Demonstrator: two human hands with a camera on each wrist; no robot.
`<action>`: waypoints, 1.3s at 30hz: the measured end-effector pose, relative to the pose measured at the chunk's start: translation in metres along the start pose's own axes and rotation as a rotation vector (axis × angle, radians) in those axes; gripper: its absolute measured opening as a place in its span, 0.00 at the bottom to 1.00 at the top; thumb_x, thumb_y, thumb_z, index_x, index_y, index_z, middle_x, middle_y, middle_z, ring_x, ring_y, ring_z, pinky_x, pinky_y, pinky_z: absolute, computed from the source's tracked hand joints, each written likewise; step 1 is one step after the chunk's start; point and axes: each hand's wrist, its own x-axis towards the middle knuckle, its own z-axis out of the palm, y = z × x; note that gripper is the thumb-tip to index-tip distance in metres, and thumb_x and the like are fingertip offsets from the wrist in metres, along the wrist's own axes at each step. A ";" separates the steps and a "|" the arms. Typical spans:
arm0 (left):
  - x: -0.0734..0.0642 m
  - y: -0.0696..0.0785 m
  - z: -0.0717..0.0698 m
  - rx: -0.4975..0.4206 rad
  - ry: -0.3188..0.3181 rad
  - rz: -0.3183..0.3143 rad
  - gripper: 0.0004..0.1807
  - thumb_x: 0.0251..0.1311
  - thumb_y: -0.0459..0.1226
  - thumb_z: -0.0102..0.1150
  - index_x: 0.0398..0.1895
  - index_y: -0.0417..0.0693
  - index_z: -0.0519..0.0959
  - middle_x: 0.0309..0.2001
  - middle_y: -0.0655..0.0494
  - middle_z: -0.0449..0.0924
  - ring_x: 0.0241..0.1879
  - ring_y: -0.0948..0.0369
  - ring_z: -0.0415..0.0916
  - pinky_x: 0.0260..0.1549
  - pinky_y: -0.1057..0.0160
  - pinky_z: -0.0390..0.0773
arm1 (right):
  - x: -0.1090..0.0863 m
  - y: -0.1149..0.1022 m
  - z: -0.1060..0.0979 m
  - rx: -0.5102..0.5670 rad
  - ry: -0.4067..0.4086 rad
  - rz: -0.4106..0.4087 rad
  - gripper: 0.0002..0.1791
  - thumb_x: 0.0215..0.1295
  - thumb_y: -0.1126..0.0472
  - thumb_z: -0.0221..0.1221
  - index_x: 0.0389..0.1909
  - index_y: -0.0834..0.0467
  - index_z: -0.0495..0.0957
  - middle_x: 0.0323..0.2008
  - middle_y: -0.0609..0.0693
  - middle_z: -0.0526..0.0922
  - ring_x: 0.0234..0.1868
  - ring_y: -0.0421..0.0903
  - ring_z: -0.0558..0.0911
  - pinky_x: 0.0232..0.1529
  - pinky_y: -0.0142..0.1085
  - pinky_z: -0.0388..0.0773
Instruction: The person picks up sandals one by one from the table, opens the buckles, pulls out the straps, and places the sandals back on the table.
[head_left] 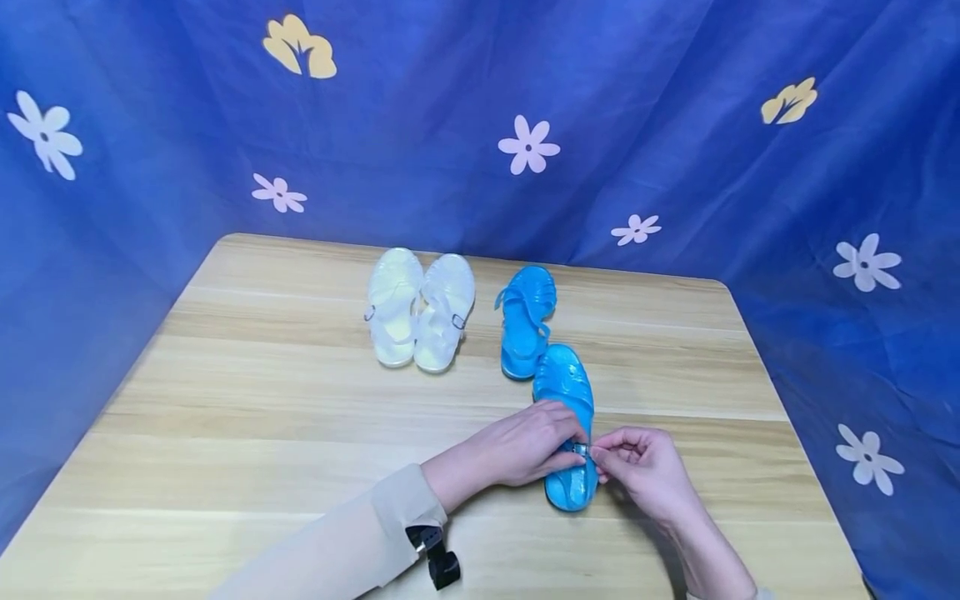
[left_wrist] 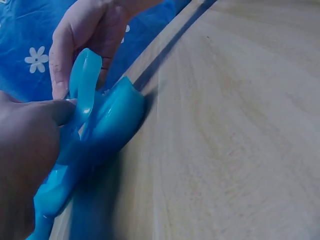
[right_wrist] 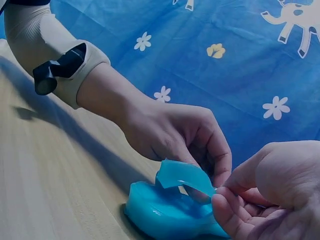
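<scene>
A blue jelly sandal (head_left: pixel 564 377) lies toe-away on the wooden table, between both hands. Reaching over it from the left, my left hand (head_left: pixel 528 443) holds its ankle strap beside the small metal buckle (head_left: pixel 580 449), thumb and fingers on either side. From the right, my right hand (head_left: pixel 647 471) pinches the strap at the buckle's outer side. In the left wrist view the strap (left_wrist: pixel 85 75) arches up above the heel. The same raised heel strap (right_wrist: pixel 185 176) shows in the right wrist view, where fingertips of both hands meet close together and hide the buckle.
A second blue sandal (head_left: pixel 521 321) lies just beyond the held one, its heel by that one's toe. Further left stands a pair of white sandals (head_left: pixel 394 271), side by side. A blue flowered curtain (head_left: pixel 420 108) hangs behind and beside the table (head_left: pixel 262 400).
</scene>
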 end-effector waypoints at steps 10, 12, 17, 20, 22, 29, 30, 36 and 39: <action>-0.005 -0.006 0.001 -0.036 0.027 -0.003 0.13 0.78 0.45 0.61 0.55 0.49 0.85 0.50 0.60 0.84 0.59 0.63 0.75 0.69 0.65 0.67 | 0.007 -0.002 -0.003 -0.069 -0.077 -0.082 0.06 0.69 0.73 0.66 0.42 0.74 0.85 0.35 0.62 0.89 0.29 0.42 0.86 0.31 0.36 0.87; -0.006 -0.007 0.001 -0.053 0.032 -0.004 0.14 0.77 0.45 0.61 0.56 0.49 0.85 0.51 0.60 0.83 0.60 0.63 0.75 0.69 0.64 0.66 | 0.007 -0.004 -0.006 -0.057 -0.111 -0.064 0.08 0.68 0.73 0.67 0.44 0.75 0.84 0.35 0.63 0.89 0.31 0.43 0.87 0.33 0.36 0.87; -0.006 -0.010 0.001 -0.128 0.010 -0.009 0.13 0.80 0.45 0.57 0.57 0.49 0.84 0.53 0.61 0.82 0.61 0.64 0.73 0.68 0.65 0.68 | 0.004 -0.007 -0.006 -0.073 -0.093 0.002 0.13 0.64 0.71 0.72 0.45 0.74 0.84 0.33 0.61 0.88 0.29 0.43 0.86 0.26 0.31 0.82; -0.006 -0.009 -0.003 -0.150 -0.019 -0.022 0.13 0.80 0.43 0.57 0.57 0.49 0.83 0.53 0.61 0.82 0.61 0.64 0.73 0.67 0.66 0.68 | 0.004 -0.008 0.001 -0.095 -0.036 0.016 0.12 0.61 0.72 0.73 0.43 0.72 0.84 0.31 0.60 0.87 0.25 0.42 0.82 0.21 0.28 0.76; -0.005 -0.008 -0.005 -0.146 -0.041 -0.017 0.12 0.79 0.42 0.57 0.57 0.48 0.83 0.53 0.60 0.81 0.61 0.64 0.73 0.68 0.67 0.68 | 0.003 -0.008 0.005 -0.098 0.001 0.027 0.11 0.58 0.75 0.72 0.41 0.72 0.84 0.28 0.59 0.85 0.22 0.42 0.80 0.19 0.28 0.73; 0.001 -0.005 -0.009 -0.042 -0.113 0.030 0.13 0.78 0.42 0.60 0.58 0.47 0.83 0.50 0.61 0.81 0.58 0.64 0.73 0.66 0.68 0.68 | -0.001 0.000 0.016 -0.096 0.118 0.068 0.10 0.54 0.80 0.69 0.38 0.72 0.84 0.26 0.57 0.85 0.20 0.41 0.78 0.17 0.28 0.75; 0.001 -0.005 -0.009 -0.019 -0.122 0.036 0.13 0.78 0.42 0.60 0.58 0.47 0.83 0.50 0.61 0.81 0.57 0.64 0.73 0.66 0.68 0.68 | -0.002 0.001 0.016 -0.095 0.130 0.067 0.10 0.54 0.80 0.69 0.38 0.71 0.84 0.27 0.57 0.85 0.20 0.42 0.79 0.18 0.29 0.75; 0.004 -0.001 -0.010 0.111 -0.131 0.073 0.13 0.76 0.44 0.59 0.55 0.49 0.84 0.47 0.63 0.82 0.52 0.64 0.74 0.60 0.68 0.72 | -0.009 0.005 0.013 -0.072 0.090 0.004 0.11 0.58 0.76 0.72 0.41 0.74 0.84 0.32 0.61 0.88 0.29 0.43 0.86 0.29 0.31 0.85; 0.004 -0.001 -0.008 0.132 -0.111 0.086 0.12 0.76 0.44 0.59 0.53 0.49 0.84 0.45 0.64 0.82 0.51 0.64 0.74 0.59 0.67 0.72 | -0.011 0.006 0.004 -0.002 0.011 -0.030 0.13 0.64 0.75 0.68 0.46 0.80 0.82 0.38 0.66 0.89 0.34 0.44 0.89 0.37 0.35 0.88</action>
